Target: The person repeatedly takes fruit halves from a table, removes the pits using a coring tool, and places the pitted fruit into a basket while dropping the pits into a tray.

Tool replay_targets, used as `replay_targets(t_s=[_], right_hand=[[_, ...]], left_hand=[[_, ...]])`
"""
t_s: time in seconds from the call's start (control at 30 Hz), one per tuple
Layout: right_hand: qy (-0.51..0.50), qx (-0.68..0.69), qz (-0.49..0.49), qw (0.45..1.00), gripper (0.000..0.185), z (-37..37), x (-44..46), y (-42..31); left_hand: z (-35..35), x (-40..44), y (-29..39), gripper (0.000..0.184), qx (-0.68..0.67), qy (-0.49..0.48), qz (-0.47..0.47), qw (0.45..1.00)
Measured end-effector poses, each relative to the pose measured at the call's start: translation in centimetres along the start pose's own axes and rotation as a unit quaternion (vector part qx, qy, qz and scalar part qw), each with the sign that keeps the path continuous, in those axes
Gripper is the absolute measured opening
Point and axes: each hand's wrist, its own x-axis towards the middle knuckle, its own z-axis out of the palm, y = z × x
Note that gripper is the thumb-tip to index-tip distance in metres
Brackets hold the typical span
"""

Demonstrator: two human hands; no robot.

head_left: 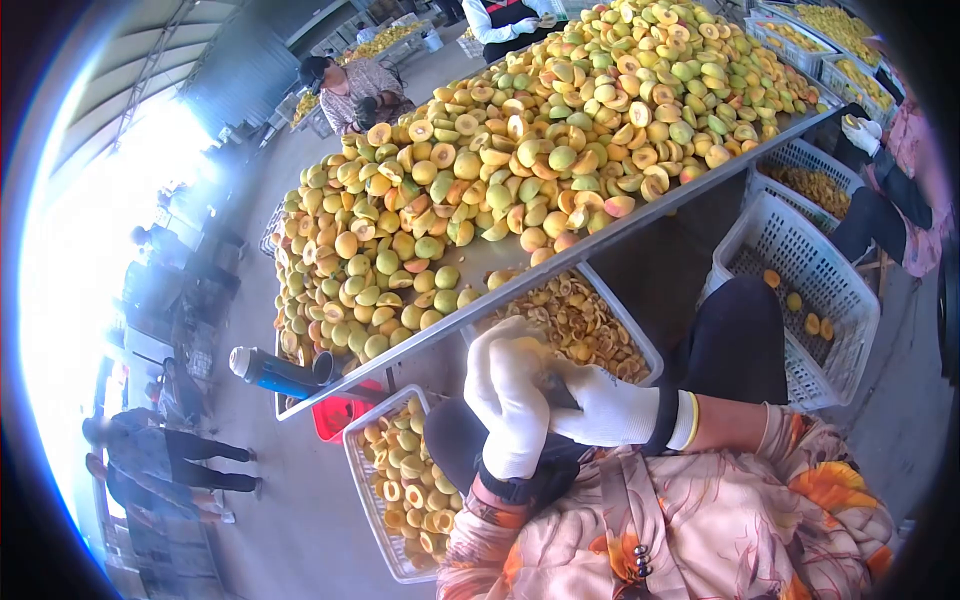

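My left hand (510,400), in a white glove, is closed with its fingers curled in front of my lap. Against it, my right hand (610,408), also gloved in white, is closed too. Something small and yellowish-brown shows blurred between them, too unclear to name. Just beyond the hands is a white crate (640,345) of brown and yellow fruit scraps, below the table edge. A big heap of halved yellow stone fruit (520,150) covers the metal table (520,292) ahead. By my left knee, another white crate (362,500) holds fruit halves, some with hollow centres.
A grey-white basket (745,225) with a few fruit halves stands right of my knee. A blue flask (275,370) and a red container (338,415) are at the table's near left corner. Several people work around the table; others stand at far left.
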Motion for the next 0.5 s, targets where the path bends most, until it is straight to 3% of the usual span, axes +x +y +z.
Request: replay_targets(t_s=[0.2, 0.3, 0.4, 0.5], right_hand=[[-0.040, 0.109, -0.009, 0.993, 0.023, -0.6, 1.4, 0.6], [-0.047, 0.057, -0.056, 0.996, 0.023, -1.9, 2.5, 0.0], [-0.069, 0.043, -0.015, 0.997, 0.024, -2.5, 2.9, -0.1], [-0.037, 0.078, -0.053, 0.995, 0.023, -1.1, 2.8, 0.9]], left_hand=[[0.2, 0.9, -0.2, 0.040, 0.031, 0.012, 0.009, 0.999], [0.3, 1.1, -1.5, 0.039, 0.014, 0.028, 0.050, 0.998], [0.8, 0.8, -1.4, 0.038, -0.028, 0.061, -0.031, 0.997], [0.8, 1.3, -0.9, 0.039, -0.038, 0.054, -0.078, 0.995]])
